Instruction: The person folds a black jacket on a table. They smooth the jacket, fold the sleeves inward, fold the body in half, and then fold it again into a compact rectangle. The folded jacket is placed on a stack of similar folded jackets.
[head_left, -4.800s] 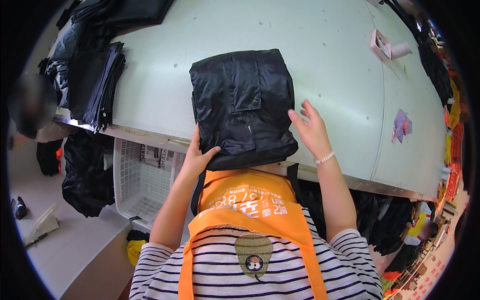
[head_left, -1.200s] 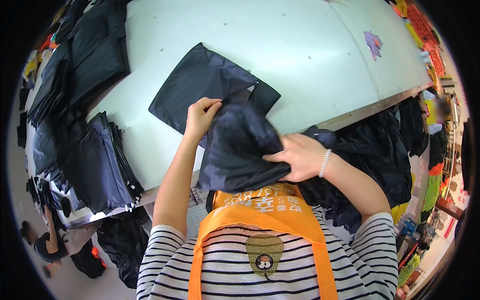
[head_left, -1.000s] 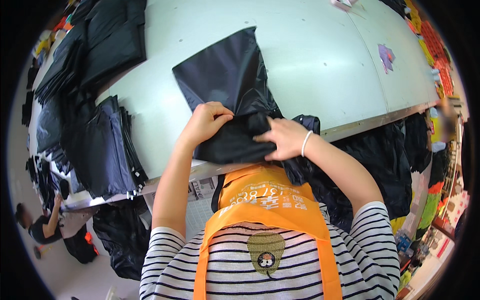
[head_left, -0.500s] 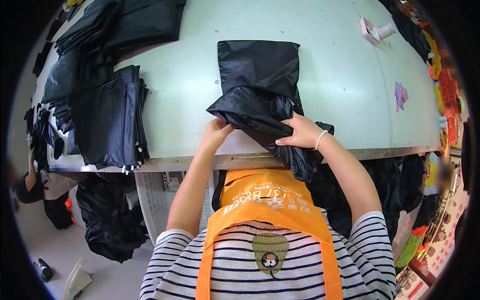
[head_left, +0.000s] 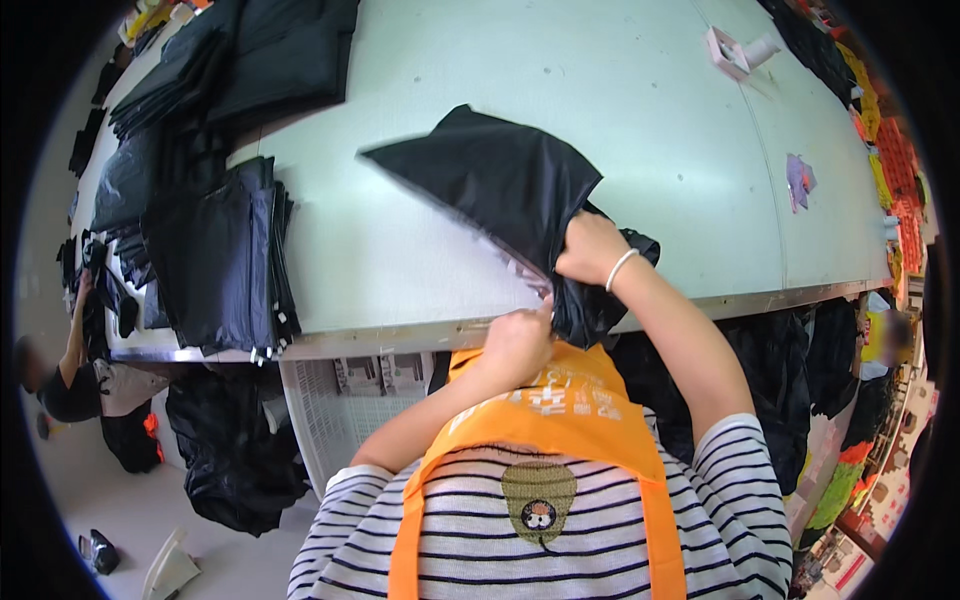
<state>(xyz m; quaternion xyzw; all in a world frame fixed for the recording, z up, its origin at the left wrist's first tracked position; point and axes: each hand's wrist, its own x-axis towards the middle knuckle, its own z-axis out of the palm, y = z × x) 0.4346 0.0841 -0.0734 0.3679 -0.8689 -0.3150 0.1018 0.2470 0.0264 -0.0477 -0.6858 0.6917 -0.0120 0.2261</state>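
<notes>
Right hand (head_left: 592,250) grips the bunched side of a glossy black fabric piece (head_left: 495,175); left hand (head_left: 520,345), fingers drawn in, pinches its near edge. The piece lies skewed over the pale surface (head_left: 400,270), right of stacked black fabric (head_left: 215,265).

Broad pale table (head_left: 640,120) with a soft sheen of light (head_left: 725,200), plain grey floor (head_left: 125,500) at lower left

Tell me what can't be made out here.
Head view: right hand, fingers mostly hidden by the black fabric.
Head view: left hand, fingers mostly hidden behind its back.
Head view: white basket, partly hidden by the left forearm.
Head view: folded black pile, cut off by the top edge.
Head view: black fabric's left tip, blurred.
</notes>
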